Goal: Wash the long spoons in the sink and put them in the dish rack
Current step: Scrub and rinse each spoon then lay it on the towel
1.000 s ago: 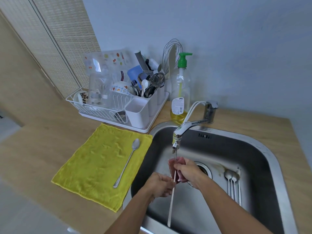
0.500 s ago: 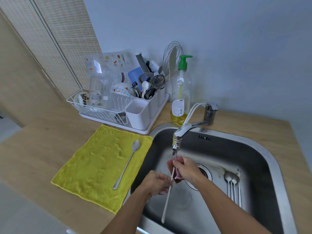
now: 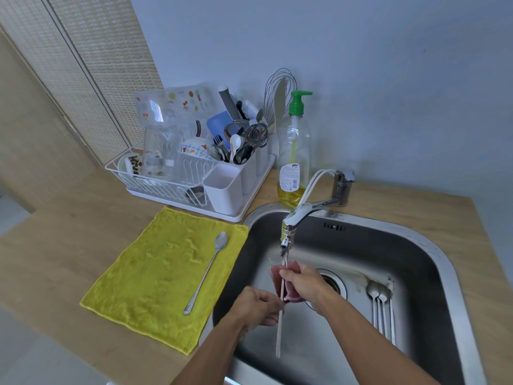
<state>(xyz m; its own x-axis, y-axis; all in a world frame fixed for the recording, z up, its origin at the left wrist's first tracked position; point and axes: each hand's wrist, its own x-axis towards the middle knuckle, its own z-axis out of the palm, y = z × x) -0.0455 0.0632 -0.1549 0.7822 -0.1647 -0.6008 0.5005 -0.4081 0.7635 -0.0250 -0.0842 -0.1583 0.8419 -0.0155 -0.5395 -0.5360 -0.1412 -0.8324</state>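
Over the steel sink, my left hand pinches the handle of a long spoon held nearly upright under the tap. My right hand presses a pink sponge around the spoon's upper part; the bowl is hidden by it. Three more long spoons lie on the sink floor at the right. Another long spoon lies on the yellow cloth. The white dish rack stands behind the cloth.
A dish soap bottle with a green pump stands between rack and tap. The rack's cutlery holders are crowded with utensils; one front cup looks empty. The sink drain is beside my right hand. Wooden counter surrounds the sink.
My right hand and the sponge have slid a little up the spoon toward the tap. The spoon's lower end has swung slightly left. The head camera has shifted a bit.
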